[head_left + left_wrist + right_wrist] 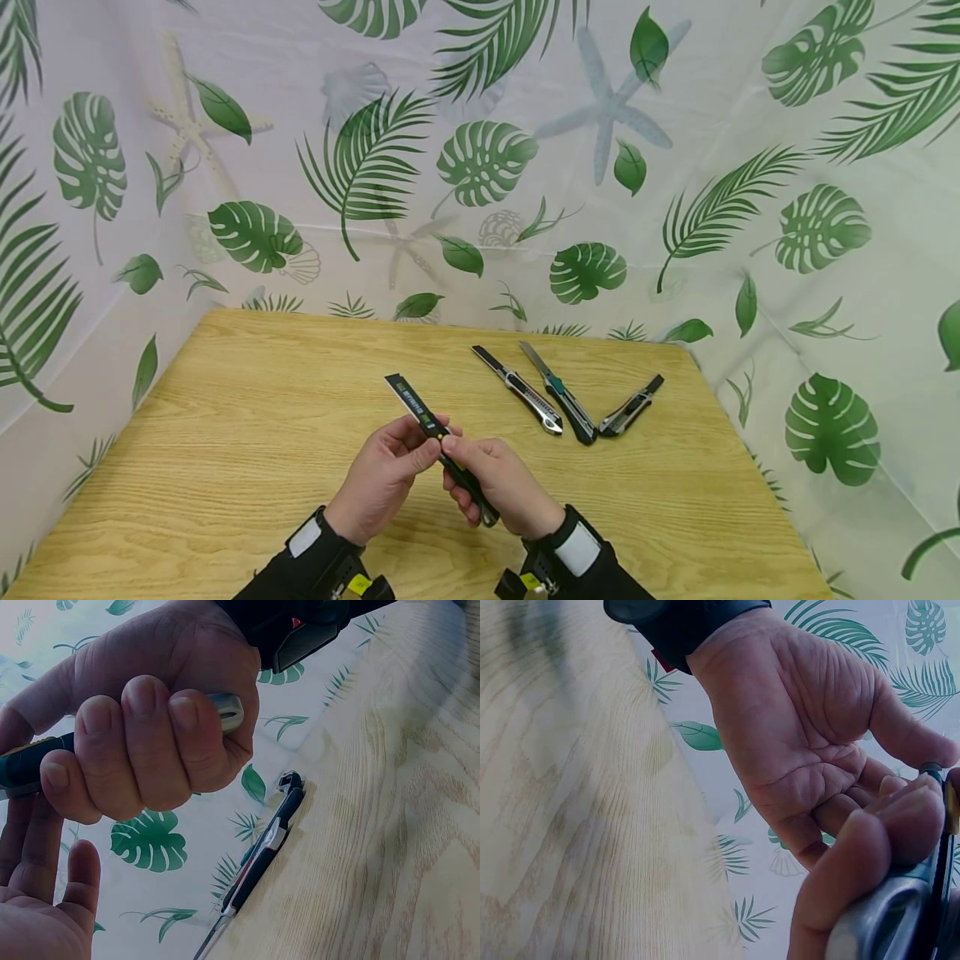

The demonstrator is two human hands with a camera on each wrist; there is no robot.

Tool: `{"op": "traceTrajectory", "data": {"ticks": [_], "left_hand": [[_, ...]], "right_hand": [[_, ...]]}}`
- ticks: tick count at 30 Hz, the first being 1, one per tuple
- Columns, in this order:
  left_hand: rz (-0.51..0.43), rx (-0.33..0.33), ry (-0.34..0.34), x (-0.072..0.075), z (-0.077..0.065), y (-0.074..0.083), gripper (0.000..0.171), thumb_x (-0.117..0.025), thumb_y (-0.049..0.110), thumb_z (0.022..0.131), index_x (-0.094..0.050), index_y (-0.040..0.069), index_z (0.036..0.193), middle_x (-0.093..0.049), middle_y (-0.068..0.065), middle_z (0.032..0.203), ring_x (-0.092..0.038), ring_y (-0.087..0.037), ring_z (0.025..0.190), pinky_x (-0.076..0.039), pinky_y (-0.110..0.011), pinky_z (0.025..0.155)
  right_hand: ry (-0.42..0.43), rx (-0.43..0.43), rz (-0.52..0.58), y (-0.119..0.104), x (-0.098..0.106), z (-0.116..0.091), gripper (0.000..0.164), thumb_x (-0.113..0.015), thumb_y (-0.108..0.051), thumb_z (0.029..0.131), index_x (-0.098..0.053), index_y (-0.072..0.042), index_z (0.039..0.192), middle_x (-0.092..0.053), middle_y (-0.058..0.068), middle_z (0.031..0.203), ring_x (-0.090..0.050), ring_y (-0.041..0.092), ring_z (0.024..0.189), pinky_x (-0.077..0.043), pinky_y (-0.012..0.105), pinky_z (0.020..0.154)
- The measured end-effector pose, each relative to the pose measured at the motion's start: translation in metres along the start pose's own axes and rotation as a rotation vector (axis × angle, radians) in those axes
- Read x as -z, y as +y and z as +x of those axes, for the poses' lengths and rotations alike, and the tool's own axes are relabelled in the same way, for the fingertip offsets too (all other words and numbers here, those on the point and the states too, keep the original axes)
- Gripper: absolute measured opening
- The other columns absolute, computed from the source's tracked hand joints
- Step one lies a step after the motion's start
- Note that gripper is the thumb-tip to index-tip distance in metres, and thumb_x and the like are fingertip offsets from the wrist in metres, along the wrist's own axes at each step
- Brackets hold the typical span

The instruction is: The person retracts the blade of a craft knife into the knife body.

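Note:
Both hands hold one dark snap-off utility knife (411, 402) low over the middle of the table, its printed front part angled up to the left. My left hand (384, 482) pinches it around its middle between thumb and fingers. The right hand (512, 490) wraps its fingers round the handle, thumb on top close to the left thumb. In the left wrist view, the handle's metal end (229, 712) sticks out from the right fist. The left palm (791, 727) faces the camera in the right wrist view, thumb tip at the knife.
Three more utility knives lie further back to the right on the wooden table (247, 433): one silver and black (532, 400), one teal and black (566, 404), one shorter (630, 408). Leaf-printed cloth (480, 208) hangs behind and beside the table.

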State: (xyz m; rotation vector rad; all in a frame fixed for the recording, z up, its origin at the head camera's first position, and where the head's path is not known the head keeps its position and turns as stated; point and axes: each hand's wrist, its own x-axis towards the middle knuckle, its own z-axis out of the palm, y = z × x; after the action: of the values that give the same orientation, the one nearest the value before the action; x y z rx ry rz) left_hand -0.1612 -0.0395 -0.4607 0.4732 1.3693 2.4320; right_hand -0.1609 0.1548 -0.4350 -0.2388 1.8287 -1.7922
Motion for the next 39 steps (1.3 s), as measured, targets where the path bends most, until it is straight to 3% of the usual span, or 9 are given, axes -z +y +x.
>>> {"op": "traceTrajectory", "data": {"ticks": [9, 25, 39], "left_hand": [[-0.02, -0.015, -0.009, 0.0021, -0.0001, 0.0015, 0.025, -0.062, 0.013, 0.103, -0.065, 0.013, 0.128, -0.07, -0.005, 0.122, -0.06, -0.023, 0.122, -0.037, -0.039, 0.113], [-0.068, -0.026, -0.01, 0.0037, -0.0018, 0.0057, 0.031, -0.061, 0.012, 0.103, -0.061, 0.005, 0.134, -0.07, -0.004, 0.123, -0.062, -0.022, 0.123, -0.038, -0.036, 0.113], [-0.074, -0.024, -0.011, 0.0054, -0.001, 0.0058, 0.025, -0.057, 0.014, 0.106, -0.068, 0.016, 0.128, -0.07, -0.004, 0.124, -0.062, -0.021, 0.123, -0.038, -0.036, 0.113]], "right_hand": [[-0.045, 0.029, 0.021, 0.0011, 0.0007, 0.001, 0.054, -0.056, -0.05, 0.102, -0.063, 0.001, 0.083, -0.053, 0.0, 0.062, -0.05, 0.012, 0.045, -0.046, 0.026, 0.045], [-0.148, 0.067, 0.075, 0.0019, 0.0013, 0.0005, 0.038, -0.049, -0.033, 0.106, -0.063, 0.0, 0.094, -0.055, 0.001, 0.068, -0.052, 0.011, 0.049, -0.049, 0.027, 0.049], [-0.229, 0.096, 0.131, 0.0009, 0.0024, -0.0035, 0.028, -0.043, -0.017, 0.104, -0.06, 0.002, 0.114, -0.058, 0.002, 0.076, -0.054, 0.012, 0.055, -0.051, 0.028, 0.054]]}}
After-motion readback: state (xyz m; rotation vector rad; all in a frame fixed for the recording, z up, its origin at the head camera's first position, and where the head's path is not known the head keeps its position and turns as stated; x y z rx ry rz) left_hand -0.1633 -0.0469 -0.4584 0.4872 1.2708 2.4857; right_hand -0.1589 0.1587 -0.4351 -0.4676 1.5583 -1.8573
